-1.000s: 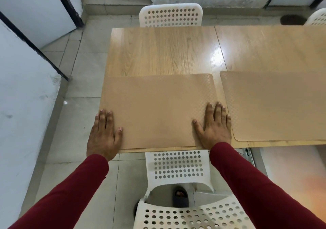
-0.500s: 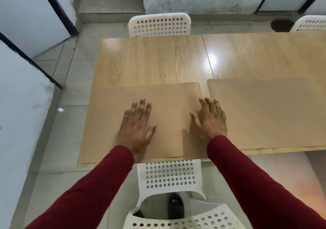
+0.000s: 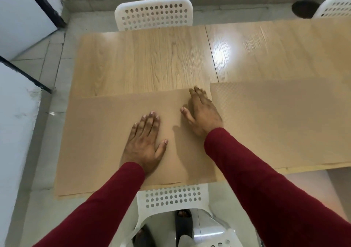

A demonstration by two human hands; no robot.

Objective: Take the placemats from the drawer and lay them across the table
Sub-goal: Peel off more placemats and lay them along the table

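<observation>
1. While both hands were down on it, the near placemat (image 3: 106, 132) lay on the wooden table (image 3: 152, 60) at its left end, and it looked like its left and near edges hung out past the table edge, so it wasn't squared up yet
2. left hand (image 3: 145, 142) lay flat on the middle of that mat, fingers straight and together, thumb out to the side, gripping nothing, just pressing
3. right hand (image 3: 202, 113) was flat too, fingers straight and reaching up to the mat's far right corner, holding nothing either
4. second placemat (image 3: 281, 121) was already down to the right, just beside the first with a thin strip of table showing between them, woven-looking texture visible near its left edge
5. my read on handling: thin, light, flexible sheet. It lay dead flat with no curl, and the overhanging part didn't obviously droop, so probably a bit of stiffness to it. Surface seemed smooth on a glossy tabletop, so I'd guess it slides easily under flat palms
6. where to take it: for nudging, flat palms spread wide apart, like near the two short ends, should steer it without twisting. For lifting, I'd pinch the overhanging near edge or a corner, since there's nothing to get under in the middle
7. not fragile by the look of it, main risk was pushing too far and bumping or overlapping the neighbour mat
8. white perforated chair (image 3: 171, 199) was tucked under right in front, another white chair (image 3: 153, 13) across the table
</observation>
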